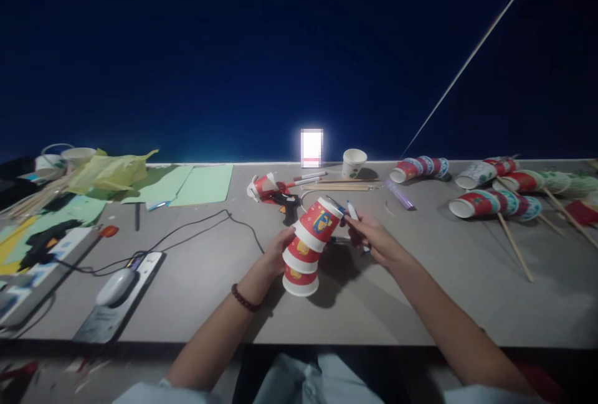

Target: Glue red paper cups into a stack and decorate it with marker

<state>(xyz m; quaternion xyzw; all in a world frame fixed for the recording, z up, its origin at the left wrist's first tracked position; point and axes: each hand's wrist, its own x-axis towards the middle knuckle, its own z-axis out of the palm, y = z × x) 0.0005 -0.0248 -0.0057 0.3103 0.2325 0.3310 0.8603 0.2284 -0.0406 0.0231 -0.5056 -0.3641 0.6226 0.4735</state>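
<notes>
Over the middle of the desk (187,286), your left hand (276,253) holds a leaning stack of three red cups (301,261), its fingers bent around the left side and partly hidden. Your right hand (371,239) pinches what looks like a marker (352,210) close to the upper cup. These cups seem already put together, but no stick shows on them, while one stick (514,248) lies against a similar stack (495,205) at right. Far left are green sheets (208,183); behind the gray surface stands a dark blue wall (187,68).
</notes>
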